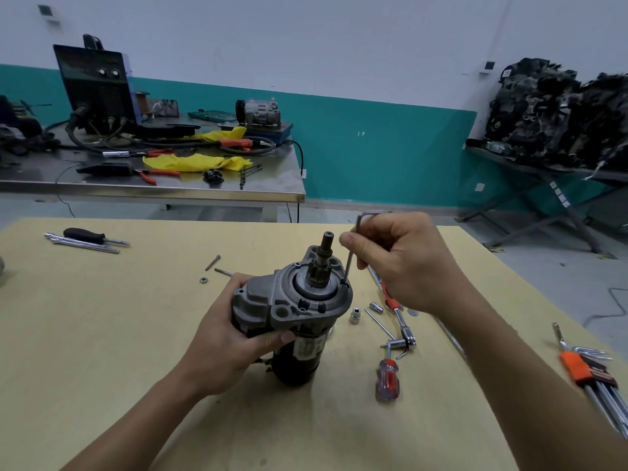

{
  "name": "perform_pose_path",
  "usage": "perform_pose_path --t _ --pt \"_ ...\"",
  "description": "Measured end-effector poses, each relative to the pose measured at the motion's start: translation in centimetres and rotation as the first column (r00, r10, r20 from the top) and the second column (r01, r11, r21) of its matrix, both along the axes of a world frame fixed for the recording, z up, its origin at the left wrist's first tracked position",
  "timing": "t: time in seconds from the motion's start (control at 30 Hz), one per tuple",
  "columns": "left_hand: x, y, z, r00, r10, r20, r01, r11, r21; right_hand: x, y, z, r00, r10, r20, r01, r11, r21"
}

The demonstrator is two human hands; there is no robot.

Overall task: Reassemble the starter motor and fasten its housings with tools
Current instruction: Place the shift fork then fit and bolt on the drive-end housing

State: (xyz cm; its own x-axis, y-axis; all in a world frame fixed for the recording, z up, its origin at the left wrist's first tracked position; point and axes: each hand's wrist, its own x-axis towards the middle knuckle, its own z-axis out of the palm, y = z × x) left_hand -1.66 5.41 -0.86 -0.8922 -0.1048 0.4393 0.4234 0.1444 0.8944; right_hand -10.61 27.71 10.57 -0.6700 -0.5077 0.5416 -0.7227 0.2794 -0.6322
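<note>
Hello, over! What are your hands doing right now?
Left hand grips starter motor upright. Right hand pinches hex key, tip in housing bolt. Nothing in the way.

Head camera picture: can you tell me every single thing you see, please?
starter motor: one, grey and black, upright mid-table
hex key: one, dark, tip at a housing bolt
ratchet: one, orange grip, right of motor
red screwdriver: one, red handle, near ratchet
sockets: two, silver, beside ratchet
hex key set: one, orange holder, table's right edge
black screwdriver: one, table's far left
bolts: two, silver, behind motor
nut: one, silver, near bolts
table: one, tan
steel bench: one, grey, behind
yellow cloth: on bench
engine parts: black pile, back right
left hand: grips motor
right hand: pinches hex key
</note>
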Motion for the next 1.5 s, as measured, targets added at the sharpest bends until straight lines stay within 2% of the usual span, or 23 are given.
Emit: perform_pose_path --t 0.1,0.17,0.27,0.43,0.5,0.6,0.7,0.77,1.0,1.1,1.2,1.27,1.4,1.5 --pt "0.0 0.0 0.0 1.000 -0.003 -0.010 0.003 1.000 0.006 0.0 -1.0 -1.1 0.996 0.003 0.090 0.018 0.972 -0.234" --pt "0.0 0.0 -0.1 1.000 0.002 -0.014 -0.002 1.000 0.004 0.0 -1.2 -1.6 0.991 0.011 0.135 0.032 0.951 -0.308" --pt "0.0 0.0 -0.2 1.000 0.004 -0.017 -0.004 1.000 0.023 -0.1 -0.9 -2.1 0.986 0.047 0.160 -0.003 0.965 -0.262" --pt "-0.1 0.0 -0.3 0.999 0.006 -0.031 -0.005 1.000 0.015 -0.3 0.6 -1.3 0.966 0.190 0.175 -0.177 0.980 -0.086" --pt "-0.2 0.0 -0.4 0.999 0.002 -0.033 -0.001 1.000 0.014 -0.4 0.9 -0.9 0.969 0.176 0.173 -0.173 0.984 -0.031" --pt "-0.3 -0.2 -0.4 0.999 -0.008 -0.041 0.008 1.000 0.011 -0.2 0.1 -1.2 0.986 0.073 0.147 -0.050 0.987 -0.153" --pt "-0.6 -0.5 -0.2 0.999 -0.046 -0.018 0.046 0.999 0.016 -0.1 -0.8 -1.7 0.981 -0.002 0.193 0.055 0.961 -0.272" --pt "-0.8 -0.9 -0.2 0.997 -0.073 0.006 0.073 0.997 0.026 -0.1 -0.8 -1.5 0.980 0.018 0.200 0.031 0.971 -0.239" --pt "-1.9 -1.9 0.0 0.989 -0.136 0.063 0.137 0.991 -0.012 0.1 1.0 -0.3 0.952 0.215 0.219 -0.209 0.977 -0.047" --pt "-2.4 -2.5 0.4 0.978 -0.177 0.107 0.183 0.982 -0.052 0.2 1.5 0.2 0.951 0.217 0.220 -0.225 0.974 0.010" --pt "-2.8 -3.1 0.8 0.967 -0.216 0.138 0.229 0.969 -0.087 0.5 0.9 -0.2 0.967 0.174 0.187 -0.156 0.982 -0.107" --pt "-2.7 -3.3 1.0 0.960 -0.233 0.158 0.243 0.969 -0.048 0.7 0.3 -0.6 0.971 0.160 0.177 -0.123 0.971 -0.206" --pt "-2.6 -3.8 0.5 0.959 -0.218 0.180 0.223 0.975 -0.012 0.8 -0.2 -0.8 0.968 0.171 0.186 -0.145 0.979 -0.145" --pt "-2.6 -4.0 0.4 0.960 -0.211 0.184 0.216 0.976 -0.005 0.5 -0.1 -0.9 0.938 0.246 0.244 -0.223 0.968 -0.119"
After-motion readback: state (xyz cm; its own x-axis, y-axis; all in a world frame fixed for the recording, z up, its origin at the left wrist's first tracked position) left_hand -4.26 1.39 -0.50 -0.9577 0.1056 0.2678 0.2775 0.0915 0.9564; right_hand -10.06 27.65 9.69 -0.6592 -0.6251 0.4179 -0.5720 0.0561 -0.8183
